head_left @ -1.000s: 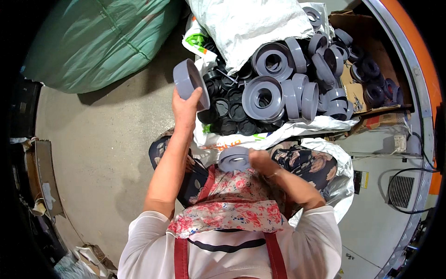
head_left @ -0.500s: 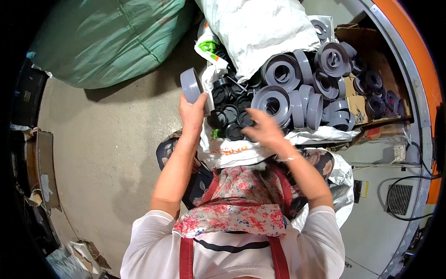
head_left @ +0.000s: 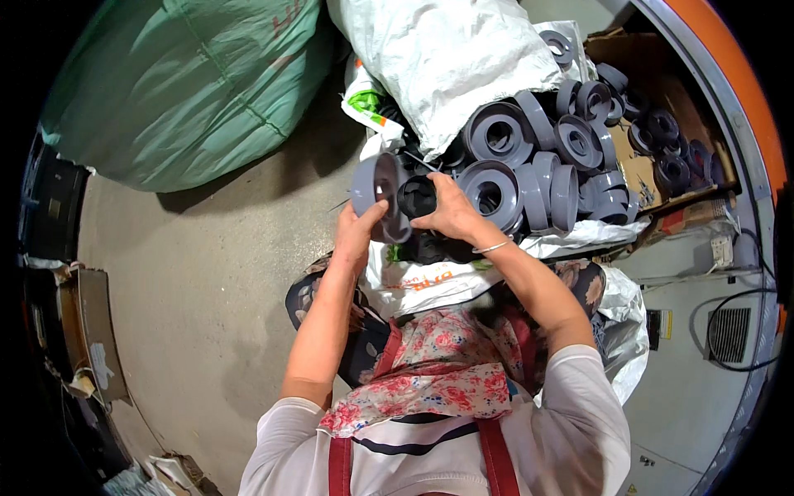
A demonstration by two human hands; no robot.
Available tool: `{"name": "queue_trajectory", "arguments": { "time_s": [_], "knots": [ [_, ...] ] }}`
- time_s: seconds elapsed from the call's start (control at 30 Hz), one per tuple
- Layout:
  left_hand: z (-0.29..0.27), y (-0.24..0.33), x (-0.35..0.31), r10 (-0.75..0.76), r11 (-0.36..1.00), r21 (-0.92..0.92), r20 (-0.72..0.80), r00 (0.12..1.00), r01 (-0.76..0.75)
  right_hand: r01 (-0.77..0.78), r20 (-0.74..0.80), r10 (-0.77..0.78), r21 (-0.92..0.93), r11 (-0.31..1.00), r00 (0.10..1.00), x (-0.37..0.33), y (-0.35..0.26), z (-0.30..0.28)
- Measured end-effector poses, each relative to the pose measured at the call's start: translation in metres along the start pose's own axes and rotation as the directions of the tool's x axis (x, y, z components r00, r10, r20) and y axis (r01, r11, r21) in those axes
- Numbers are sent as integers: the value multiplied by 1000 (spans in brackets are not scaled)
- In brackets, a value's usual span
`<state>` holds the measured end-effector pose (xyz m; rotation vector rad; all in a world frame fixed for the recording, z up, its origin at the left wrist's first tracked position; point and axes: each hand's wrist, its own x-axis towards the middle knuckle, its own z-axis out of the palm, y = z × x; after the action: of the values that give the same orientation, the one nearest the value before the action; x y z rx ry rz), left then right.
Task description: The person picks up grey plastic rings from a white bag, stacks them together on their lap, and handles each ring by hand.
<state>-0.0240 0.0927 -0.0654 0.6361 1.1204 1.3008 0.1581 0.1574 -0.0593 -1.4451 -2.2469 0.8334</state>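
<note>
My left hand is closed on the rim of a grey plastic ring, which stands on edge with its open side toward the right. Facing it, my right hand grips a round black cap between thumb and fingers. Only a small gap shows between cap and ring; whether they touch I cannot tell. Beneath both hands lie more black caps, partly hidden, on a white sack. Just right of my right hand, a larger grey ring lies face up at the edge of a pile.
Several grey rings are heaped to the right, beside a cardboard box holding darker rings. A stuffed white sack rests behind the pile. At the far left stands a big green sack. A grey cabinet with an orange edge borders the right.
My right hand has picked up a black cap from the pile. My left hand has brought the grey ring right and nearer, turning its open side toward the cap.
</note>
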Motion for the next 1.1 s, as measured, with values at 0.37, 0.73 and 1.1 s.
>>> {"name": "queue_trajectory", "arguments": {
  "time_s": [0.37,0.73,1.1],
  "knots": [
    [11,-8,-6,-66,969,-213,262,963,124,247,150,-240,-34,968,959,-15,-19,-32],
    [11,-7,-10,-150,939,-229,393,907,255,362,321,-300,-153,920,898,-21,-20,-48],
    [25,-21,-14,6,990,-133,345,939,43,-282,320,123,516,809,940,-24,-3,-33]
  ]
}}
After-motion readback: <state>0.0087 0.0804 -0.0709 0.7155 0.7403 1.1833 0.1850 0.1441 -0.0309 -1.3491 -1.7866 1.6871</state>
